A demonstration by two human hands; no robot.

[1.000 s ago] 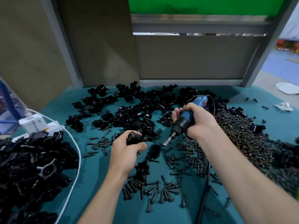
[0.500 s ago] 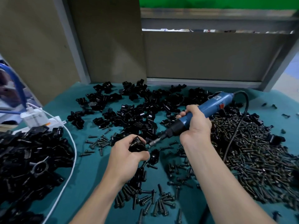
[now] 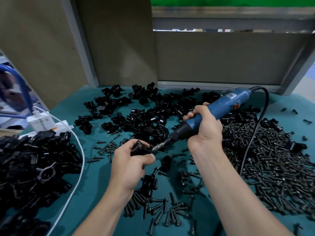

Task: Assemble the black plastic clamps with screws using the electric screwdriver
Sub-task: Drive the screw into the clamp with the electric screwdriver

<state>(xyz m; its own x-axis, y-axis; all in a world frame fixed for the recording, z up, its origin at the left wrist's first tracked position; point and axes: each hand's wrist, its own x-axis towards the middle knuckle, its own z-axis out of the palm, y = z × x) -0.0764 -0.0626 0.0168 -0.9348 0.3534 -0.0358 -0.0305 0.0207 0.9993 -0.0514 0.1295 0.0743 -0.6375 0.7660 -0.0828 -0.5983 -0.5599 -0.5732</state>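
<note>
My left hand (image 3: 129, 160) grips a black plastic clamp (image 3: 139, 148) just above the teal table. My right hand (image 3: 204, 128) is wrapped round the blue electric screwdriver (image 3: 219, 108), which slants down to the left. Its metal bit (image 3: 157, 147) meets the right side of the held clamp. The screw at the bit's tip is hidden by the clamp and my fingers.
Loose black clamps (image 3: 141, 114) are heaped across the back of the teal table (image 3: 95, 184). A large pile of dark screws (image 3: 265, 157) lies at the right, more screws (image 3: 162, 208) near the front. Black assembled parts (image 3: 35, 167) pile at the left beside a white charger (image 3: 40, 123) and cable (image 3: 80, 167). The screwdriver's black cord (image 3: 252, 138) crosses the screw pile.
My right hand swung the screwdriver from steep to slanting and brought its bit against the clamp. My left hand lifted the clamp slightly to meet it.
</note>
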